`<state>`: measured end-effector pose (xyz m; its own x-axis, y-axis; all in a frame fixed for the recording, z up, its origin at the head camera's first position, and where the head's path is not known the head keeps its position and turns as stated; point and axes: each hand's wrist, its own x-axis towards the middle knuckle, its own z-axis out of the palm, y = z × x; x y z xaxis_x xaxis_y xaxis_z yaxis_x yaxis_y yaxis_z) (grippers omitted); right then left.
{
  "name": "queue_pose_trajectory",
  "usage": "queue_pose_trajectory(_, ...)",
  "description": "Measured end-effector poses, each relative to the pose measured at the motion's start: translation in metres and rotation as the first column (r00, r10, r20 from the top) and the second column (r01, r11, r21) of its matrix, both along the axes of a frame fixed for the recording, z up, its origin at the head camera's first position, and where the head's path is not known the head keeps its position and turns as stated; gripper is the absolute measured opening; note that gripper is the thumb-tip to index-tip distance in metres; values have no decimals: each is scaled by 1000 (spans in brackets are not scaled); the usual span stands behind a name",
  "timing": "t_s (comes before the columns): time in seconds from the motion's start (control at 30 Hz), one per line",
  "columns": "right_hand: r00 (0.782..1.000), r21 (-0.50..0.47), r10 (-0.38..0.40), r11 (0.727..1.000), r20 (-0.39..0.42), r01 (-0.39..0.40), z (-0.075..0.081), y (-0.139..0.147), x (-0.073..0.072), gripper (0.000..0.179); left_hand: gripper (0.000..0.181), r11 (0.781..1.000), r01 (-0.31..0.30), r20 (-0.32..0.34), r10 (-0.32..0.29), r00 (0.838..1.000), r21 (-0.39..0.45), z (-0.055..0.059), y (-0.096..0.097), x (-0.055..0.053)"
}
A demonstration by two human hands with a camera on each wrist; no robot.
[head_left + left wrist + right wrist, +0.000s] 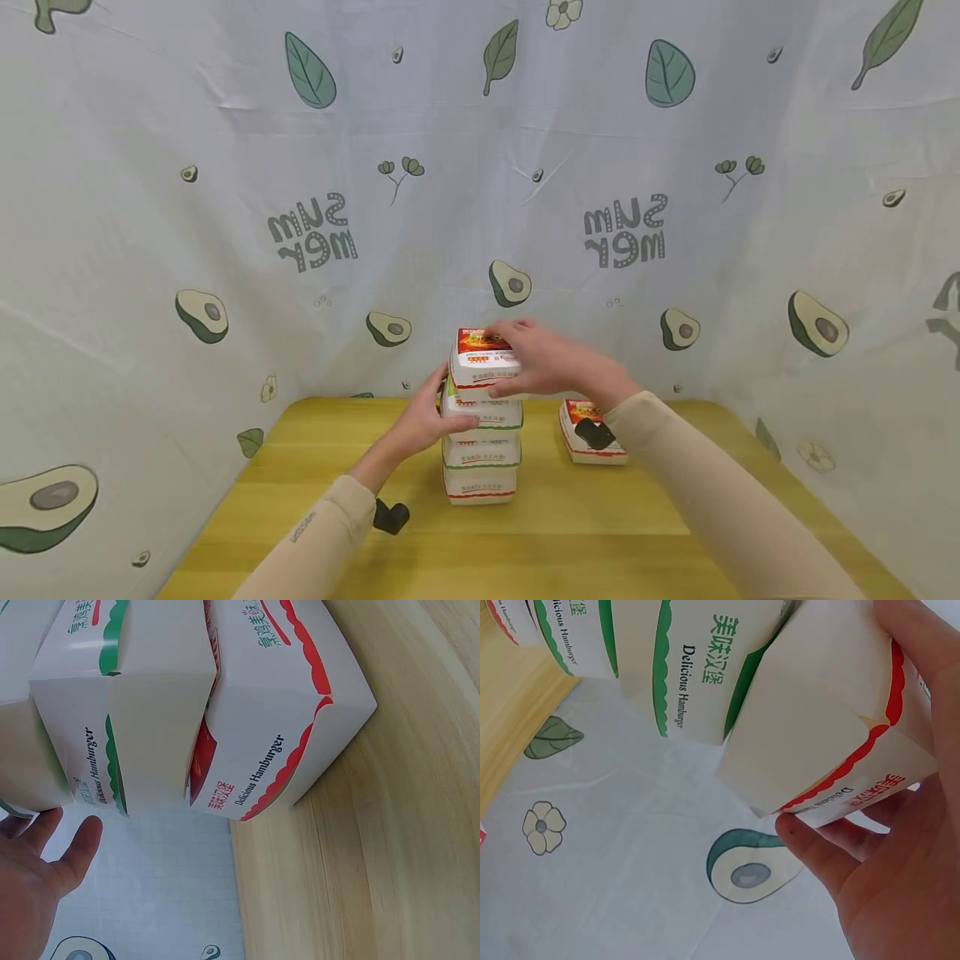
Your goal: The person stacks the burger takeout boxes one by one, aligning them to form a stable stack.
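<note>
Several white paper hamburger boxes [481, 484] stand stacked on the table, some trimmed red and some green. My right hand [540, 358] grips the top red-trimmed hamburger box [817, 712], its thumb at the front and fingers over the lid and far side. In the right wrist view, that box sits tilted against the green-trimmed box [697, 667] beneath. My left hand [420, 421] holds the upper green-trimmed box [495, 414] from the left side, thumb across its front. Its fingertips reach the back edge in the left wrist view, where the thumb is out of sight.
Another red-trimmed hamburger box [592, 454] lies on the yellow wood-grain table [600, 517], right of the stack and partly behind my right forearm. A white curtain [465, 167] printed with avocados and leaves hangs behind the table and along both sides.
</note>
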<state>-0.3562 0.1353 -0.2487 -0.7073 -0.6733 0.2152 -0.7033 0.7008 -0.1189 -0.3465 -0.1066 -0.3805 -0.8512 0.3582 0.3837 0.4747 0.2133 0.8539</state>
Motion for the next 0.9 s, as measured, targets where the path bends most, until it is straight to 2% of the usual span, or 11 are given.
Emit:
queue_pose_trajectory(0.17,1000,-28,-10,1000,10,10,-6,-1,3,89,89,1000,-4,-18,4,1000,-22,-4,2,3)
queue_pose_trajectory(0.27,1000,-36,-10,999,0,10,-6,-2,4,89,87,1000,-3,-8,2,1000,-18,0,3,6)
queue_pose_trajectory(0.4,1000,-39,-18,999,-2,18,-5,-2,2,90,87,1000,3,-14,-3,1000,-19,2,4,5)
queue_pose_trajectory(0.6,1000,-37,-12,999,-7,11,-5,-4,3,90,82,1000,15,-32,-16,999,-11,-2,3,-1)
queue_pose_trajectory(0.73,1000,-24,6,1000,-22,-7,-4,-8,5,87,75,1000,20,-18,-20,1000,5,-2,2,-1)
queue_pose_trajectory(0.9,1000,-10,13,1000,-26,-14,-4,-12,6,87,75,1000,16,0,-16,1000,9,-3,0,-1)
